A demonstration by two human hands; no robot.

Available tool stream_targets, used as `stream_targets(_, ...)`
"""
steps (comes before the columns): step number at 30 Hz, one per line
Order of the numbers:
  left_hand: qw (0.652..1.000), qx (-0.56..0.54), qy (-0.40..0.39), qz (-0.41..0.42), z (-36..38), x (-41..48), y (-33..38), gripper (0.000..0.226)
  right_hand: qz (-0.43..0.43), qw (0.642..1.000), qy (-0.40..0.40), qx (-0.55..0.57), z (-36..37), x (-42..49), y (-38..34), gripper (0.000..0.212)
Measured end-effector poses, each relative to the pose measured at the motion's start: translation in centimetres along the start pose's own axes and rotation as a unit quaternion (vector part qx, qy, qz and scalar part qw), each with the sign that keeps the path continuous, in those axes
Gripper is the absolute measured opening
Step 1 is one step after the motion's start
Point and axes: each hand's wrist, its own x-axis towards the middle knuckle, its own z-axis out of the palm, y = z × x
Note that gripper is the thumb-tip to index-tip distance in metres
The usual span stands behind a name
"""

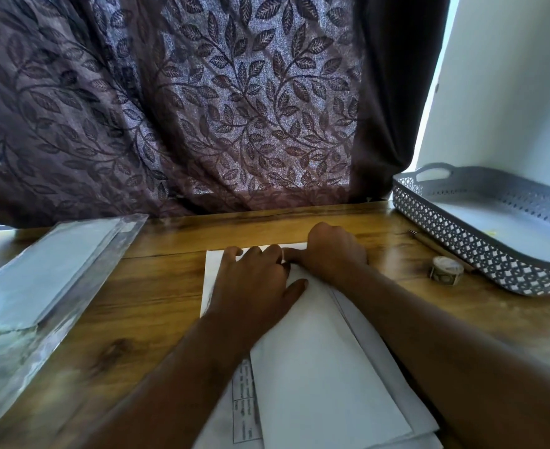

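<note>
A stack of white paper sheets (pixel 319 367) lies on the wooden table (pixel 157 296), running from its middle toward me. My left hand (pixel 254 280) lies flat on the far part of the top sheet, fingers spread and pressing it down. My right hand (pixel 328 251) sits just right of it at the sheet's far edge, fingers curled under and thumb pointing left along the paper. Whether it pinches the paper edge is hidden. A printed sheet with a table (pixel 244 403) peeks out under the stack at the lower left.
A clear plastic sleeve holding white sheets (pixel 40 280) lies on the left of the table. A grey perforated tray (pixel 480 241) stands at the right, with a small tape roll (pixel 446 270) and a pencil (pixel 429 241) beside it. A leaf-patterned curtain (pixel 202 108) hangs behind the table.
</note>
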Motion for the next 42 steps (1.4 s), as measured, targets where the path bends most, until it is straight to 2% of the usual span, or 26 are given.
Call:
stream_targets(5,1.0,-0.004,0.005,-0.011,0.2,-0.1,-0.1,0.057,0.004,1.0,0.014,0.026,0.4,1.2,0.8,0.061)
stream_targets(12,0.998,-0.052,-0.017,-0.036,0.9,-0.1,-0.5,0.058,-0.008,0.998,0.005,0.069,-0.2,1.1,1.4,0.045)
stream_targets(18,0.998,-0.047,-0.024,-0.031,0.7,-0.2,-0.3,0.055,-0.029,0.991,-0.037,0.128,-0.8,0.7,2.1,0.034)
stream_targets(26,0.999,0.028,-0.033,-0.017,0.1,-0.2,0.0,0.054,-0.027,0.981,-0.051,0.183,-1.0,-0.1,2.3,0.03)
stream_targets(30,1.0,-0.003,0.006,-0.025,0.1,-0.2,-0.5,0.05,-0.015,0.973,-0.046,0.225,-1.3,-0.2,2.5,0.023)
stream_targets(33,0.997,-0.034,0.054,-0.043,0.9,-0.5,-1.2,0.036,0.01,0.953,-0.062,0.296,-1.4,-0.5,2.7,0.018)
stream_targets(35,0.992,-0.048,0.09,-0.076,0.9,-0.4,-1.5,0.032,0.009,0.954,-0.061,0.292,-1.5,-1.0,2.9,0.014)
stream_targets(38,0.985,-0.089,0.083,-0.124,0.5,-0.6,-2.1,0.041,-0.03,0.959,-0.041,0.278,-2.1,-2.9,3.2,0.006)
stream_targets(42,0.966,-0.155,0.094,-0.186,0.2,-1.5,-3.5,0.043,-0.138,0.979,-0.023,0.15,-2.3,-7.0,3.5,0.033)
